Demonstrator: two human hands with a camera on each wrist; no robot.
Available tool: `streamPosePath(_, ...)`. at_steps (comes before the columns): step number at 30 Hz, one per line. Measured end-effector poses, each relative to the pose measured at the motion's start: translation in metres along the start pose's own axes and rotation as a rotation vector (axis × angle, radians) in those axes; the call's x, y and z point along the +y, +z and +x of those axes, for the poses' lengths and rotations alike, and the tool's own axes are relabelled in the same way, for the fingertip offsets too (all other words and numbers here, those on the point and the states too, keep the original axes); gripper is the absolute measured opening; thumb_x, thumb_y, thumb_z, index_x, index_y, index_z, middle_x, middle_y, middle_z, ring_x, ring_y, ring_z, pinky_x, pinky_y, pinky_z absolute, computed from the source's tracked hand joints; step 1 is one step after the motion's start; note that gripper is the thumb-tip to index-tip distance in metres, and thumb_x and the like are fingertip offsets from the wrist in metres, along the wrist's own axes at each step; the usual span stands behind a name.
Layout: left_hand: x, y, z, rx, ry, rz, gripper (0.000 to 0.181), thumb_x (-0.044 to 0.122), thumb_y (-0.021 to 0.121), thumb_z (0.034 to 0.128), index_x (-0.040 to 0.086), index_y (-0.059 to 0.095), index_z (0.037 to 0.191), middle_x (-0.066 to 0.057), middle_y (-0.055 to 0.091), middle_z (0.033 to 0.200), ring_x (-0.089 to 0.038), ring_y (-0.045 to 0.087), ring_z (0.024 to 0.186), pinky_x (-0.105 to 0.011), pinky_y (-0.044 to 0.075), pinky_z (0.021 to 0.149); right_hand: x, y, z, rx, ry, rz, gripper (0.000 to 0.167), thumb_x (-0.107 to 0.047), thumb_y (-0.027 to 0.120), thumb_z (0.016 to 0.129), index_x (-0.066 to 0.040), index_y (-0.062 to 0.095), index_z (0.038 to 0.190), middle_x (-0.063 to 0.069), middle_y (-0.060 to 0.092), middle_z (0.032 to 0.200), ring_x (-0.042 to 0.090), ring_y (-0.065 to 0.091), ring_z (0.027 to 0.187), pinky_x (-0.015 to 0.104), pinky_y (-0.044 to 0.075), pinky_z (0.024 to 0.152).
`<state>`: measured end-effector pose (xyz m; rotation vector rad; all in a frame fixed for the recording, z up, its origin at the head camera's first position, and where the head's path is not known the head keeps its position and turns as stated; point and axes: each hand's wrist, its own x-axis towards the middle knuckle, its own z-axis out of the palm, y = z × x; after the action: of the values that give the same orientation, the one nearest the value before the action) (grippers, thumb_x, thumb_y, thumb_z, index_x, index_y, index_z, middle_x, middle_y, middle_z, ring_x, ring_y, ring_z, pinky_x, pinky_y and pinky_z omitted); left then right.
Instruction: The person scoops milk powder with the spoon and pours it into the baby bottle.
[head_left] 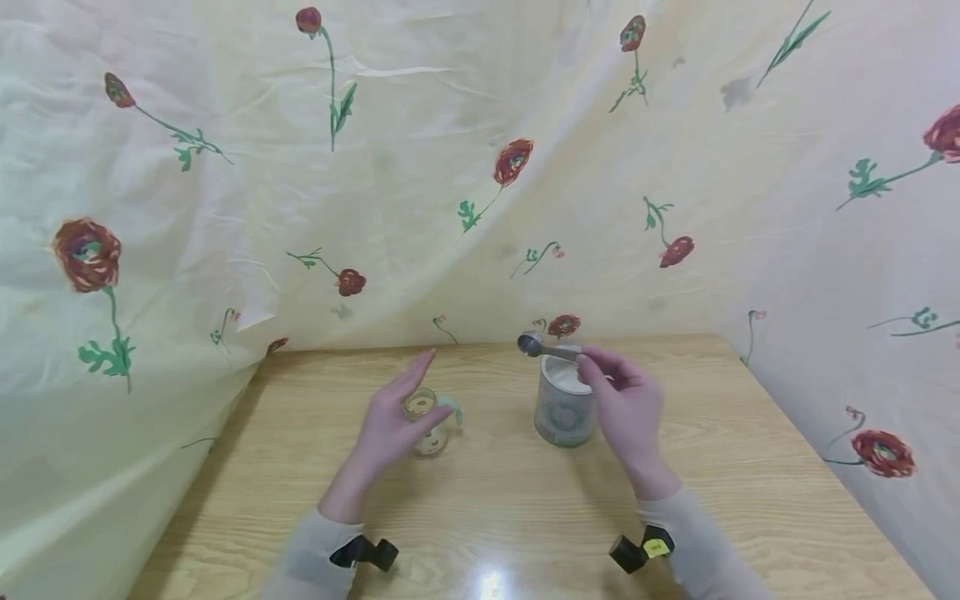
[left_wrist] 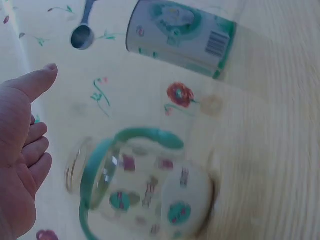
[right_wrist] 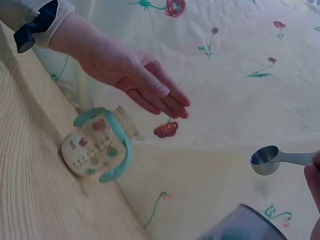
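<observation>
Metal spoon (right_wrist: 278, 157), long axis roughly level, handle (right_wrist: 297, 158) pinched in my right hand (head_left: 625, 402) above the can (head_left: 565, 415); bowl (right_wrist: 264, 163) points toward the bottle (right_wrist: 96, 150), left of the can. My left hand (head_left: 393, 418), empty, thumb and fingers apart, is nearer the bottle.

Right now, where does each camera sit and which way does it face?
Head view: on the head, facing forward and down at the table; left hand and right hand show.
Left wrist view: on that wrist, facing the bottle and can; part of the left hand shows.
Right wrist view: on that wrist, facing the bottle and spoon; left hand and part of right hand show.
Both wrist views share bottle, spoon and can.
</observation>
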<state>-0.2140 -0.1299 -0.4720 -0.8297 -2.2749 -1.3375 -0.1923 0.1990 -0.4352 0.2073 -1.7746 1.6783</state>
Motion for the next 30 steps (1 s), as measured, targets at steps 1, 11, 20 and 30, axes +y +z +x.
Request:
streamPosePath(1,0.001,0.003,0.002,0.001,0.008,-0.015,0.083,0.024,0.086,0.0938,0.013,0.043,0.164,-0.006,0.040,0.167,-0.028,0.041,0.153,-0.049,0.036,0.124,0.000,-0.004,0.000,0.004,0.005,-0.009,0.010,0.006,0.077,0.095,0.009,0.078,0.105,-0.004,0.080,0.093,0.009,0.075,0.075,0.021,0.063,0.074)
streamPosePath(11,0.020,0.050,0.028,-0.015,0.037,-0.053,0.078,0.027,0.085,0.0949,0.008,0.048,0.161,-0.012,0.048,0.162,-0.027,0.046,0.149,-0.048,0.040,0.122,-0.001,-0.036,0.014,-0.022,-0.073,-0.160,0.010,0.007,0.079,0.093,0.005,0.081,0.103,0.014,0.080,0.095,0.001,0.074,0.076,0.016,0.061,0.071)
streamPosePath(20,0.026,0.097,0.042,-0.064,-0.091,-0.159,0.077,0.033,0.084,0.0952,0.009,0.050,0.160,-0.001,0.051,0.161,-0.024,0.045,0.150,-0.047,0.038,0.123,0.007,-0.047,0.022,-0.192,-0.361,-0.499,0.017,0.011,0.083,0.087,0.001,0.082,0.101,0.011,0.081,0.094,0.015,0.075,0.080,0.010,0.057,0.073)
streamPosePath(30,0.029,0.140,0.052,-0.098,-0.207,-0.258,0.093,0.040,0.086,0.0923,0.004,0.040,0.164,-0.013,0.038,0.169,-0.029,0.037,0.155,-0.049,0.036,0.123,0.017,-0.042,0.018,-0.307,-0.641,-0.739,0.021,0.013,0.085,0.080,0.002,0.082,0.097,0.012,0.076,0.083,0.019,0.068,0.065,0.035,0.059,0.053)
